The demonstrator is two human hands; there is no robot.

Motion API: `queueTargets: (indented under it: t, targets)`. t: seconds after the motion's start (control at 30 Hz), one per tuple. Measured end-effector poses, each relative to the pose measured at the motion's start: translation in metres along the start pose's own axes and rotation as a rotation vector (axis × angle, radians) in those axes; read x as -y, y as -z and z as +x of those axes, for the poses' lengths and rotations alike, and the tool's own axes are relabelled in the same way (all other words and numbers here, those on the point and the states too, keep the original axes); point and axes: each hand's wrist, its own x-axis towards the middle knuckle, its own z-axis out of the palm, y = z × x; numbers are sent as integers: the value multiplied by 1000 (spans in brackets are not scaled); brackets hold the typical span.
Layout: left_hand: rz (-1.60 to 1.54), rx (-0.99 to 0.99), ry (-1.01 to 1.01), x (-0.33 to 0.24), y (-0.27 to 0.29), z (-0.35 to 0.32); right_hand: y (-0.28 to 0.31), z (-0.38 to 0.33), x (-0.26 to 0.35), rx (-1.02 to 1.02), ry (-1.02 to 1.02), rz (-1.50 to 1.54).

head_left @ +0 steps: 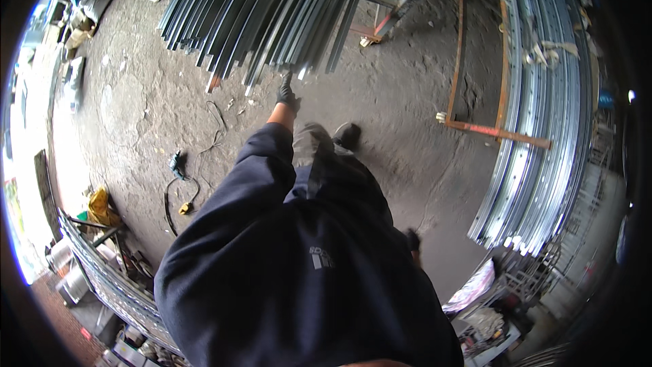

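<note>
While your dark blue sweatshirt [299,265] is filling the lower middle of the view, it is hiding most of your own body and much of the floor beneath you. Your left hand [287,94], in a dark glove, is stretching forward to the ends of the bundle of long dark grey steel strips [265,7], which are lying tilted above the rough concrete floor [136,109] at the top of the view. The fingers are reaching up against one strip end, but blur is making it impossible to tell whether they are clenched around it or only touching it. Your right hand [412,239] is hanging low beside your hip, mostly covered by the sweatshirt, so you cannot tell how its fingers are set. Your shoes [329,137] are peeking out just below the left hand. A stack of curved shiny metal rails [543,136] is bending along the right side, its far end cut off by the rim.
</note>
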Motion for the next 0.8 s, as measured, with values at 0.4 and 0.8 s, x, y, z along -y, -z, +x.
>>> queueTargets:
  t: [0.4, 0.8]
  targets:
    - [-325, -53, -272, 3, -33, 139, -118, 54, 579, 222, 490, -94]
    - [-342, -335, -231, 23, -65, 108, -416, 144, 620, 461, 233, -380]
